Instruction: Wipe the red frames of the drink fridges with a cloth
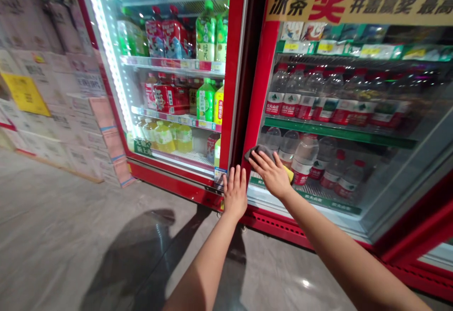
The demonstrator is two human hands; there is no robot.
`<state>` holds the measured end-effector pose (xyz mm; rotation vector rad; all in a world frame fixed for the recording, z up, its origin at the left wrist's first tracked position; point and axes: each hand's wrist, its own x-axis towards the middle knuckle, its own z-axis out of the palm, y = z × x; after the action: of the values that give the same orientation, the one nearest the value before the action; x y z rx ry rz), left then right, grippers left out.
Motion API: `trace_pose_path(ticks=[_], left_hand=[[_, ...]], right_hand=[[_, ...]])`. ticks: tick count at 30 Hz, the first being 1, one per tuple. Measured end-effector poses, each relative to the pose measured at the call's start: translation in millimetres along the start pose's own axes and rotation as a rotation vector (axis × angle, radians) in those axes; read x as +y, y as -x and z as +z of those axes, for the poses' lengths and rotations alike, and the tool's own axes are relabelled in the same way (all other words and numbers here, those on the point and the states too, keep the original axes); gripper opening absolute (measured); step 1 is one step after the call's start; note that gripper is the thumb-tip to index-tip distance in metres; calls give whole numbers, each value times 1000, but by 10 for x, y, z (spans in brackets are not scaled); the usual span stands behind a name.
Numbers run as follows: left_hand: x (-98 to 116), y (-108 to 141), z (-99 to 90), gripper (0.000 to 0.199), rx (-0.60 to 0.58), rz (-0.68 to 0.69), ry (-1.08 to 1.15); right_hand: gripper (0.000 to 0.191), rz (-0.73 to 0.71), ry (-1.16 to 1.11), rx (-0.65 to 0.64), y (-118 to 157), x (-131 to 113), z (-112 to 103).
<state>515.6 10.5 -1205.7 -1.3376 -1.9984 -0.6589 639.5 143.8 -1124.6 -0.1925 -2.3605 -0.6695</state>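
My right hand (pixel 274 174) lies over a folded dark grey cloth (pixel 251 153) with a yellow side showing, pressing it on the glass door of the right drinks fridge by its red frame (pixel 255 98). Its fingers point up and to the left. Fingers stretched and slightly spread, my left hand (pixel 235 197) rests low at the gap between the two fridges, beside the left fridge's red frame (pixel 238 65). Nothing shows in that hand. Part of the cloth is hidden under my right hand.
Bottled water with red caps (pixel 306 157) stands behind the right glass. Green tea bottles (pixel 205 30) and other drinks fill shelves in the lit left fridge. Stacked cartons (pixel 81 127) stand at the left on the grey tiled floor (pixel 53 235). A yellow banner (pixel 385 6) crosses the right door.
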Motion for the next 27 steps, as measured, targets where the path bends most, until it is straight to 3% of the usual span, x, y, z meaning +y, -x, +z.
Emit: trace_pose_path(ticks=[4,7,9,11,14,16,21,24,27], left_hand=[[69,-41,19,90,-10,-11,33],[110,-73,-3,88,-11,3,41],[140,-91,-22,86,-7,14,31],[176,-105,-32,86,-7,23,25],[244,-124,-31,86,-11,27,26],[297,-141,-30,85,-13,32,26],[452,-193,-65,85,-9,93,35],[561,-223,-94,86,1,117,39],[663,-251,-121,87,0,153,32]], right_hand=[[71,156,26,67,191,41,-63],[66,53,4,15,412,-35,17],[61,-56,-18,-33,420,-34,31],[60,-65,-17,-43,338,44,-33],[67,86,24,4,300,234,-212],[74,199,56,34,451,311,-289],[77,311,71,49,1024,160,-137],[68,260,50,20,995,81,-61],[63,258,52,-10,817,223,-182]])
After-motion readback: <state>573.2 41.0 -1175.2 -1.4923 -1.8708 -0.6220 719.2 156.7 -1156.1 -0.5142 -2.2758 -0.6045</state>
